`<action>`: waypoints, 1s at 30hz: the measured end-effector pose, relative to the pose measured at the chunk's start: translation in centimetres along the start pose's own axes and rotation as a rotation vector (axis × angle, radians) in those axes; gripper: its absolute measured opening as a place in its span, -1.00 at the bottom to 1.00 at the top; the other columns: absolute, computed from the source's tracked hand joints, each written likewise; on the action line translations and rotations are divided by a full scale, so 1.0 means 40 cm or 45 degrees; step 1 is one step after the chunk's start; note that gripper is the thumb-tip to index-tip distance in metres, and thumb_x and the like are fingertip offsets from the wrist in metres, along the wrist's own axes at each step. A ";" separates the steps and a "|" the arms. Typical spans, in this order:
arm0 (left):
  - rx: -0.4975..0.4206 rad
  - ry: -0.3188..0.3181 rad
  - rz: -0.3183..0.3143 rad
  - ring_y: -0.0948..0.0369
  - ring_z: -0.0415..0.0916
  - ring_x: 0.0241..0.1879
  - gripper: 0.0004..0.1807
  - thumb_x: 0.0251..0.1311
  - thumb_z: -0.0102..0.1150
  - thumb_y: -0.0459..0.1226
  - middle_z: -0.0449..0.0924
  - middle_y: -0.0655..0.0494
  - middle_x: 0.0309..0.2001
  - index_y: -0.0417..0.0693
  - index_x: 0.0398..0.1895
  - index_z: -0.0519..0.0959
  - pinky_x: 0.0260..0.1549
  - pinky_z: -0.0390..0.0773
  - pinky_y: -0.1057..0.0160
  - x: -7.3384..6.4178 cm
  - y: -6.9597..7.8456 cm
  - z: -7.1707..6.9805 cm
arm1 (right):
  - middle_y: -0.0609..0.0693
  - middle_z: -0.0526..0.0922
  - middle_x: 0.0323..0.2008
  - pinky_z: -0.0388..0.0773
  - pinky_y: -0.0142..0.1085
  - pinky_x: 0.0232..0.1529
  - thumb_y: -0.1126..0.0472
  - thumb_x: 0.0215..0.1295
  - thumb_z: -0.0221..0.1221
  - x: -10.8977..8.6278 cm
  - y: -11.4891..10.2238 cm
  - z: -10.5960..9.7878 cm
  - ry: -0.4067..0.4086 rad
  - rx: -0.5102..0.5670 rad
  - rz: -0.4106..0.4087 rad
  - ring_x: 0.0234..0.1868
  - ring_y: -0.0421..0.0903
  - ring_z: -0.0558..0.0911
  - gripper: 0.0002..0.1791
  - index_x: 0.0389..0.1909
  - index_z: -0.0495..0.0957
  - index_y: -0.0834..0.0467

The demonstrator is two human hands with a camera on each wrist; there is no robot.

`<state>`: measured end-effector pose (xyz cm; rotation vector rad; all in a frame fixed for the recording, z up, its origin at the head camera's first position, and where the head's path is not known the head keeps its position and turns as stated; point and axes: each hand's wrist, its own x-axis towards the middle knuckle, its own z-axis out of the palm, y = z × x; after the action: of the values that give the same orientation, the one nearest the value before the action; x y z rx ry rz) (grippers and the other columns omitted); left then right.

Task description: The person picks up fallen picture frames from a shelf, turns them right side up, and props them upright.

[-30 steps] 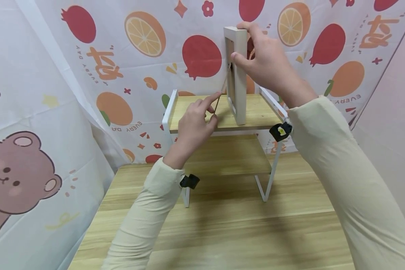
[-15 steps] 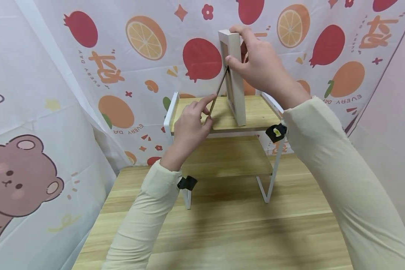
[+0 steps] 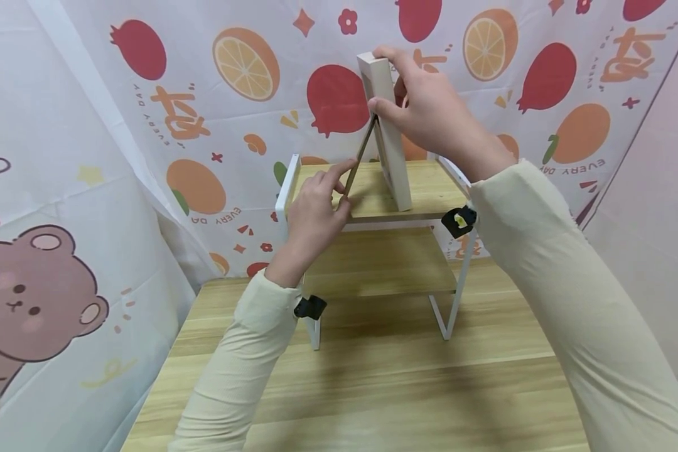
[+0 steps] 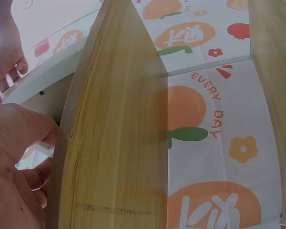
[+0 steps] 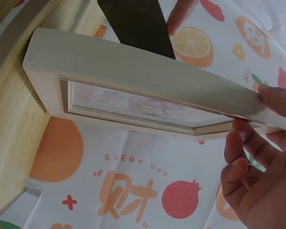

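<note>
A pale wooden photo frame stands on its lower edge on the top board of a small two-tier shelf, its top leaning left. My right hand grips its upper part, thumb on the back side and fingers over the top and front. In the right wrist view the glazed front shows a faint picture. A dark flat support leg slants out from the frame's back. My left hand pinches this leg near its lower end. In the left wrist view the shelf board partly hides the left hand.
White metal side frames bound the shelf, which has a lower wooden board. It stands on a wood-grain table. A fruit-printed cloth hangs close behind, and a bear-printed cloth at the left.
The frame's top has tilted left, with my right hand moving along with it. The leg's lower end has swung farther out from the back, left and down, with my left hand.
</note>
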<state>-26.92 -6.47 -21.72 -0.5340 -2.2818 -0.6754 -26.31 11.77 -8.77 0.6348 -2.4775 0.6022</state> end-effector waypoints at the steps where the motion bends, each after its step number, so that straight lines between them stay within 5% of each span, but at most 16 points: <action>1: -0.003 0.000 -0.001 0.09 0.43 -0.32 -0.42 0.16 0.16 -0.41 0.59 0.05 -0.25 0.20 0.26 0.43 -0.54 0.37 0.19 -0.001 -0.003 0.001 | 0.12 0.52 -0.20 0.44 -0.30 -0.16 0.01 0.41 0.04 0.001 -0.001 0.002 -0.003 -0.005 -0.003 -0.17 -0.07 0.39 -0.33 0.48 0.03 -0.09; 14: -0.015 0.019 0.016 0.09 0.40 -0.34 -0.44 0.15 0.13 -0.41 0.60 0.06 -0.28 0.16 0.24 0.41 -0.55 0.32 0.21 -0.002 -0.025 0.002 | 0.05 0.49 -0.30 0.25 -0.24 -0.05 -0.03 0.40 0.07 0.022 -0.011 0.014 -0.060 -0.029 -0.064 -0.35 -0.06 0.46 -0.32 0.47 0.06 -0.11; 22: -0.043 -0.001 -0.015 0.09 0.42 -0.31 -0.47 0.19 0.08 -0.38 0.60 0.07 -0.29 0.19 0.24 0.42 -0.58 0.31 0.20 0.006 -0.027 0.001 | 0.03 0.47 -0.26 0.36 -0.27 -0.22 0.00 0.45 -0.01 0.021 0.002 -0.007 -0.175 0.135 -0.004 -0.32 -0.05 0.44 -0.34 0.49 -0.01 -0.27; 30: -0.094 -0.028 -0.101 0.12 0.41 -0.31 -0.50 0.24 0.05 -0.36 0.61 0.09 -0.29 0.25 0.23 0.44 -0.53 0.33 0.21 0.010 -0.028 -0.002 | 0.00 0.48 -0.28 0.31 -0.26 -0.19 -0.04 0.44 -0.01 0.028 0.009 -0.001 -0.206 0.241 0.057 -0.29 -0.07 0.45 -0.37 0.45 0.02 -0.40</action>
<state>-27.76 -7.30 -21.73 -0.4894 -2.3158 -0.7990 -27.34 11.72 -8.20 0.7267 -2.6102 0.8411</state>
